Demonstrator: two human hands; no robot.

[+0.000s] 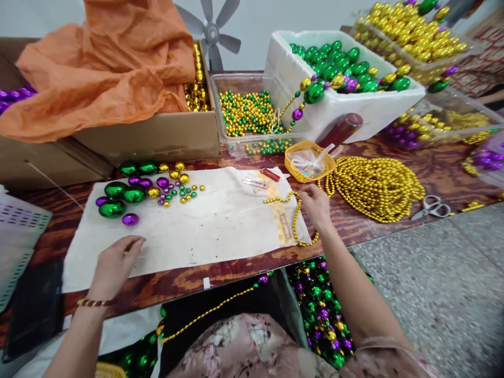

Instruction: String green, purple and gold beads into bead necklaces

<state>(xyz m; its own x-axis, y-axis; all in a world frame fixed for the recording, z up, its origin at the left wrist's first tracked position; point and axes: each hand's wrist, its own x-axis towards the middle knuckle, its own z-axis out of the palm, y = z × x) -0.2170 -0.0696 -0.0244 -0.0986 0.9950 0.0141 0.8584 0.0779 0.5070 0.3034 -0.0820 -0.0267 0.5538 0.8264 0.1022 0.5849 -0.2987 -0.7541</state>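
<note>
Over the left part of the white cloth [177, 231], my left hand [120, 262] is closed in a pinch, and what it holds is too small to make out. My right hand [315, 206] pinches at the cloth's right side, beside a short gold bead strand [296, 220]; its fingertips hide whatever is between them. A faint thin thread [232, 212] crosses the cloth towards my right hand. Loose green, purple and gold beads [134, 193] of several sizes lie at the cloth's upper left. A red-handled tool [270, 175] lies near its top right.
A yellow basket [310, 161], coiled gold strands [374, 186] and scissors [432, 207] are on the right. Behind stand a clear bin [255, 137], a white foam box [370, 113] and a cardboard box [157, 137] with orange cloth [118, 63]. A plastic basket [19, 226] is far left.
</note>
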